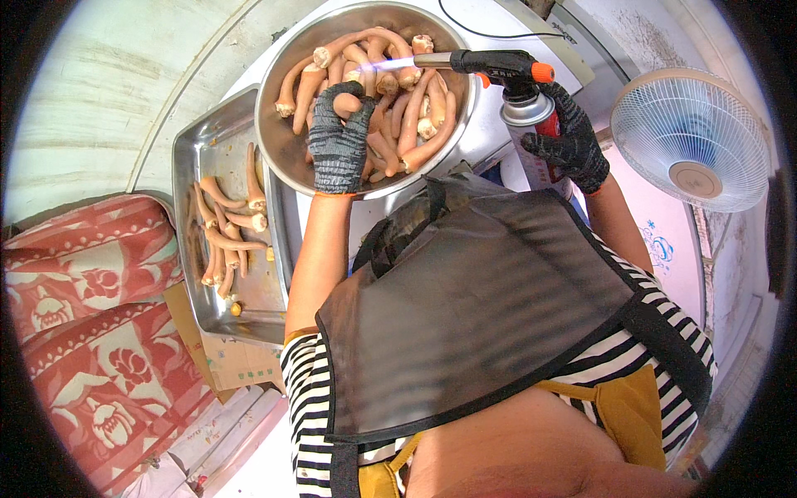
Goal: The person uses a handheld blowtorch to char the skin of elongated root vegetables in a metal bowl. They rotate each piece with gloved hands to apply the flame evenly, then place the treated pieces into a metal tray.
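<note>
My left hand [339,140], in a grey-and-black knit glove, is closed around a pale, skinned-looking animal tail [347,106], apparently a pig tail. It is above a round steel bowl [269,134] heaped with similar tails [418,115]. My right hand [570,140], gloved alike, grips the red-and-white gas canister [520,143] of a butane torch. The black torch head [498,68] has orange parts, and its metal nozzle [433,60] points left over the bowl. A bluish-violet flame [392,64] reaches from it to the tails just beyond my left hand.
Left of the bowl, a rectangular steel tray [187,168] holds several more tails [233,243]. A caged fan [691,137] stands at the right. Red patterned fabric [106,292] and cardboard [240,364] lie at the left. A black cable [498,32] crosses the white tabletop [492,18].
</note>
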